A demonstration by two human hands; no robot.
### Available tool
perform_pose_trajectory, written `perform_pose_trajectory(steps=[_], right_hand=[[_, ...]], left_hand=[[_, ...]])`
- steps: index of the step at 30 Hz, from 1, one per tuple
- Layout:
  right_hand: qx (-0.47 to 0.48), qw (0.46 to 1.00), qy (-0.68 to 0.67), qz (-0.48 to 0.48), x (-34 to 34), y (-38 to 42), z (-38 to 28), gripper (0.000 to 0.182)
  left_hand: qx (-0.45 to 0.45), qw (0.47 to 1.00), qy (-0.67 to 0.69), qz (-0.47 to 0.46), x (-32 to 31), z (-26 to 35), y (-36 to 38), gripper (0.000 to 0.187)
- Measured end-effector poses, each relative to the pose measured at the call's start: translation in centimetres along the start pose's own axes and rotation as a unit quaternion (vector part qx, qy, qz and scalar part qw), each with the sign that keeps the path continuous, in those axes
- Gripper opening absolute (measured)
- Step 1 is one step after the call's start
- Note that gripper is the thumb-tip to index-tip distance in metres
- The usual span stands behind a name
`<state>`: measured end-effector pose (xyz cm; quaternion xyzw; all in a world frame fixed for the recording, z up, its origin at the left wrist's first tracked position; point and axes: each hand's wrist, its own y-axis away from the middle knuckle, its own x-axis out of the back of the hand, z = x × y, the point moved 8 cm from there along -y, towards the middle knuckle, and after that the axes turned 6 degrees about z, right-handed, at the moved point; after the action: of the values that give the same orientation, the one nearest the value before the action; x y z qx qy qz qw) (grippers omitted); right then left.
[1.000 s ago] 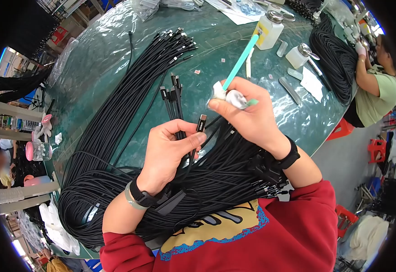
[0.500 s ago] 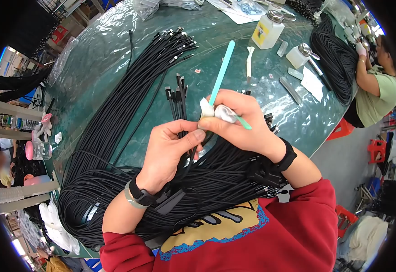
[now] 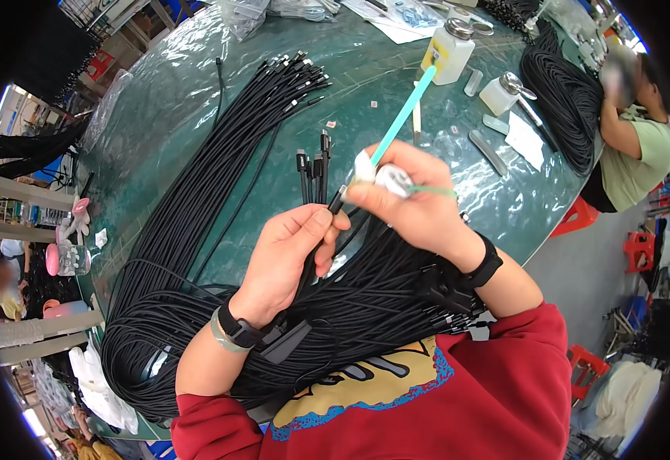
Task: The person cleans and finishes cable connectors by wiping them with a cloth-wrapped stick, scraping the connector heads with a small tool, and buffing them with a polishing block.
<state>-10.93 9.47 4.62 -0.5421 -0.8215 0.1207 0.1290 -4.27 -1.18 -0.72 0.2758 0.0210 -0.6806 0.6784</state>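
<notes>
My left hand (image 3: 285,253) pinches a black cable (image 3: 336,202) just below its metal-tipped plug, which points up and to the right. Beside that plug, my right hand (image 3: 411,195) is closed around a thin teal stick (image 3: 404,116) and a wad of white cloth (image 3: 364,167). The cloth sits near the plug; whether they touch is hard to tell. Several other cable plugs (image 3: 317,163) stand up behind my left hand. Under both forearms lies a thick looped bundle of black cables (image 3: 189,192), its far ends fanned out on the green table.
Two white bottles with metal caps, a larger one (image 3: 451,55) and a smaller one (image 3: 497,96), stand at the back right. A grey blade-like strip (image 3: 488,152) and white paper (image 3: 525,142) lie nearer. Another person (image 3: 641,146) sits at the right beside coiled cables (image 3: 555,107).
My right hand has shifted right and slightly up, so the plug in my left hand now shows. The teal stick leans further right. My left hand has barely moved.
</notes>
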Motion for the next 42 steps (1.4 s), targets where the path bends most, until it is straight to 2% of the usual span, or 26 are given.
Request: perform_pose_trajectory(steps=[1, 4, 5, 8, 11, 13, 16, 17, 19, 20, 23, 24, 26, 28, 30, 31, 34, 35, 38, 39, 42], right_hand=[[0.000, 1.000, -0.001, 0.001, -0.1, -0.1, 0.2, 0.017], [0.133, 0.989, 0.056, -0.028, -0.7, -0.1, -1.2, 0.018], [0.134, 0.989, 0.056, -0.029, -0.7, -0.1, -1.3, 0.018], [0.075, 0.996, 0.008, 0.055, 0.7, -0.2, -0.7, 0.018], [0.114, 0.992, 0.059, 0.021, 0.0, -0.3, -0.8, 0.018], [0.136, 0.987, 0.084, 0.005, -0.1, -0.5, -1.3, 0.017], [-0.080, 0.984, 0.140, 0.071, 3.9, -1.2, 0.9, 0.018], [-0.076, 0.984, 0.143, 0.073, 5.1, -1.2, 0.7, 0.018], [-0.158, 0.940, 0.301, 0.031, 7.7, -0.7, 2.2, 0.021], [-0.155, 0.939, 0.304, 0.032, 8.8, -0.3, 2.7, 0.021], [-0.001, 0.871, 0.479, 0.109, 11.1, 0.2, 1.3, 0.027], [0.001, 0.870, 0.480, 0.112, 11.2, 0.3, 1.0, 0.027], [-0.128, 0.958, 0.250, 0.060, 8.5, -0.2, 0.5, 0.032], [-0.071, 0.989, 0.131, 0.008, 4.7, -0.7, -0.6, 0.032], [-0.049, 0.996, 0.053, -0.061, 1.2, -1.1, -2.0, 0.027], [-0.041, 0.996, 0.051, -0.055, 1.2, -1.3, -2.3, 0.027], [-0.110, 0.987, 0.002, -0.121, -0.2, -1.2, -1.0, 0.020], [-0.105, 0.987, 0.001, -0.118, -0.1, -1.2, -1.3, 0.020], [-0.071, 0.991, 0.000, -0.115, 0.4, -0.2, -2.5, 0.016], [-0.071, 0.991, -0.001, -0.113, 0.3, 0.1, -2.8, 0.016], [-0.073, 0.980, 0.040, -0.181, -1.7, 0.9, -4.4, 0.015]], left_hand=[[0.012, 1.000, 0.020, -0.013, 0.0, -0.1, 0.0, 0.024], [0.037, 0.997, 0.056, -0.038, -0.1, -0.3, -0.1, 0.024], [0.048, 0.995, 0.075, -0.049, -0.2, -0.4, -0.1, 0.024], [0.060, 0.991, 0.094, -0.073, -0.4, -0.3, -0.1, 0.024], [0.068, 0.988, 0.101, -0.096, -0.7, -0.6, 0.0, 0.024], [0.041, 0.993, 0.069, -0.081, -0.4, -0.4, 0.0, 0.024], [0.006, 0.997, 0.032, -0.075, -0.9, 0.4, 0.3, 0.022], [-0.011, 0.997, 0.015, -0.071, -1.2, 0.7, 0.6, 0.022], [-0.031, 0.997, -0.001, -0.071, -1.7, 1.1, 0.9, 0.021], [-0.033, 0.997, -0.013, -0.072, -1.9, 1.1, 1.0, 0.020], [-0.039, 0.996, -0.038, -0.074, -2.3, 1.1, 1.5, 0.020], [-0.041, 0.994, -0.049, -0.087, -2.5, 1.1, 1.6, 0.019], [-0.043, 0.989, -0.076, -0.118, -3.1, 0.9, 1.8, 0.020], [-0.051, 0.984, -0.115, -0.126, -3.7, 0.8, 2.3, 0.021], [-0.072, 0.973, -0.178, -0.128, -4.3, 0.8, 2.8, 0.025], [-0.076, 0.971, -0.186, -0.131, -4.6, 0.6, 2.8, 0.025], [-0.277, 0.932, -0.229, -0.048, -4.7, 2.6, 3.2, 0.032], [-0.280, 0.930, -0.232, -0.050, -4.6, 3.2, 3.3, 0.032], [-0.067, 0.975, -0.195, -0.083, -4.0, 1.9, 2.6, 0.027], [-0.067, 0.975, -0.197, -0.084, -4.2, 1.9, 2.5, 0.027], [0.038, 0.939, -0.237, -0.247, -6.5, -0.2, 3.5, 0.024]])
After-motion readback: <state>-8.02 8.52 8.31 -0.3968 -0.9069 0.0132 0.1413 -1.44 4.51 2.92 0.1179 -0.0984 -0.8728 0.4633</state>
